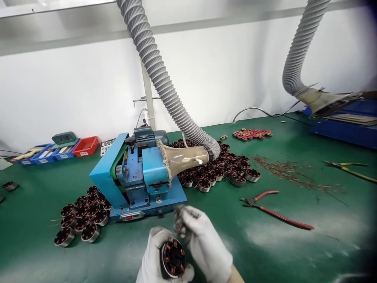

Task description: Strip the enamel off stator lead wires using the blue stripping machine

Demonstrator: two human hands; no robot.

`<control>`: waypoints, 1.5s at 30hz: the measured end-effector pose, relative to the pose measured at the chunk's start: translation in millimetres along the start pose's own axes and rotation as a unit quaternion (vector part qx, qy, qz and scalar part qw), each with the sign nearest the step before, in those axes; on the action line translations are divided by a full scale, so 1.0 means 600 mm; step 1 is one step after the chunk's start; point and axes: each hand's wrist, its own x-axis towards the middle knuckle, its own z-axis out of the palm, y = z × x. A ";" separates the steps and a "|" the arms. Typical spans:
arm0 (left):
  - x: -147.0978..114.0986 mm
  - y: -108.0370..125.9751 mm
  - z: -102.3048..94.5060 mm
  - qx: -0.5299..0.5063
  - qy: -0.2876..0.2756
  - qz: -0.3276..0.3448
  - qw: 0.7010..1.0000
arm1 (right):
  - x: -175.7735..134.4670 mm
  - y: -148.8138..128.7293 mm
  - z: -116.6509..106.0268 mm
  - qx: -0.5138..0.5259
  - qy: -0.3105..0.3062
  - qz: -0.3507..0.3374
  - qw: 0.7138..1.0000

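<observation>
My left hand (153, 255), in a white glove, is wrapped round a motor stator (173, 258) with copper windings, a black centre and a silvery rim. Its wound face is turned towards me, and thin wire ends stick out below. Just above and to the right is my right hand (203, 239), also gloved, with darkly stained fingertips pinched together near the stator's upper edge. Blur hides what those fingertips hold, if anything. Beyond both hands stands a blue belt machine (141, 177) with a dust hood (185, 157) on its right side.
Stators stand in groups left of the machine (84, 216) and behind it (212, 173). Red-handled cutters (273, 208), yellow-handled pliers (350, 167) and copper wire scraps (288, 173) lie on the green table at right. A grey hose (165, 78) hangs over the machine. Small bins (85, 146) stand back left.
</observation>
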 end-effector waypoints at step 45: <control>0.058 -0.024 -0.023 -0.217 -0.009 -0.322 0.921 | -0.027 0.027 -0.034 -0.200 -0.021 -0.120 0.972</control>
